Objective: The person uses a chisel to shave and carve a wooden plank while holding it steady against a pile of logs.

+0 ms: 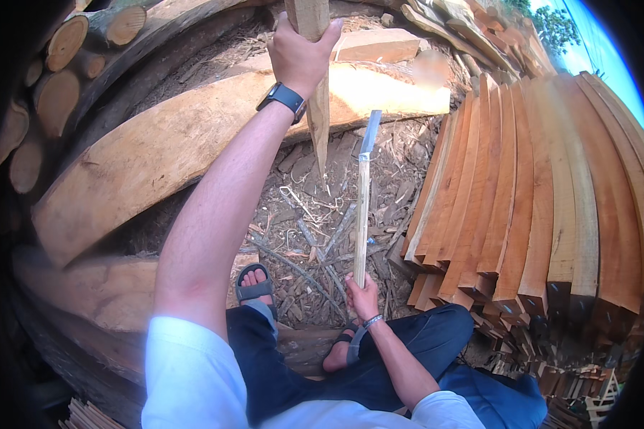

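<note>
My left hand [300, 57] is stretched far forward, wrapped around a thick wooden stake [319, 118]. The stake stands near upright, its sharpened end down by the bark-strewn ground; its top runs out of the picture. Lower and to the right, my right hand [363, 294] grips the bottom of a straight pale handle. This belongs to a wooden-handled tool with a narrow grey metal blade [371, 132], which points away from me and stands apart from the stake. Whether it is an adze or a hatchet I cannot tell. Behind the stake lies a long hewn timber slab [172, 139].
Sawn reddish planks [508, 186] are stacked at the right. Cut round logs [68, 39] are piled at the far left. Sticks [300, 266] and wood chips litter the ground by my sandalled feet [256, 284]. Another timber [114, 286] lies at the near left.
</note>
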{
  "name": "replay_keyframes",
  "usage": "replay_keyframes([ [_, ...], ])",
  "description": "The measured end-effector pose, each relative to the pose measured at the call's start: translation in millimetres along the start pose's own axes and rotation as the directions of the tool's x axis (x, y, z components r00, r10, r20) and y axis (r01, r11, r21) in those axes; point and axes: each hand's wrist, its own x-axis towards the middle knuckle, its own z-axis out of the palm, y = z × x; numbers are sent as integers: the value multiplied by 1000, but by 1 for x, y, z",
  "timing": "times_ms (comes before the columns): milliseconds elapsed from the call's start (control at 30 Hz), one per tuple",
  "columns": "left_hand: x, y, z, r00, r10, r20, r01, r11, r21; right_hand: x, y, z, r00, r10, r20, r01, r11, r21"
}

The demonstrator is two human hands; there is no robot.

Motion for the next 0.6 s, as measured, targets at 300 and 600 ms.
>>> replay_keyframes([
  [300,3,35,0,997,-74,-10,73,994,-86,30,67,-23,885,-443,-142,300,777,-553],
  [600,-1,27,-5,997,-79,15,80,989,-121,8,5,-15,948,-243,-207,67,785,-616],
])
